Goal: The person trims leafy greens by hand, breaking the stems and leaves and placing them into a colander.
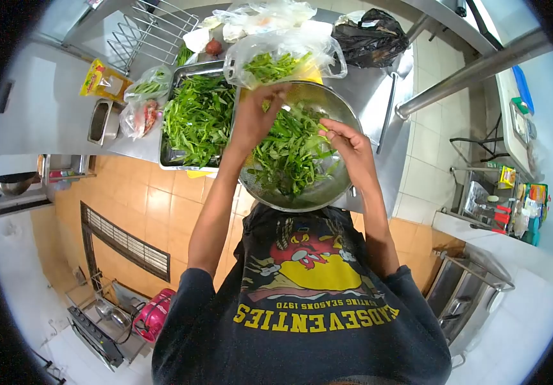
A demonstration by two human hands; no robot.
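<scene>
A large metal mesh strainer bowl (347,109) stands at the table's front edge, close to my body, with loose leafy greens (292,154) in it. Over its right side, my right hand (351,146) pinches a green stem (323,128) between thumb and fingers. My left hand (260,112) is above the bowl's upper left rim, its fingers smeared by motion. Just beyond it lies a clear plastic bag (328,48) with more green stems (273,66). To the left, a rectangular metal tray (166,144) is heaped with long green leaves (196,119).
At the back left stand a wire rack (151,32), a yellow packet (104,80), a small metal container (102,122) and bagged produce (140,119). A red onion (213,47) lies behind the tray. A black plastic bag (369,38) sits at the back right, near a metal pole (469,74).
</scene>
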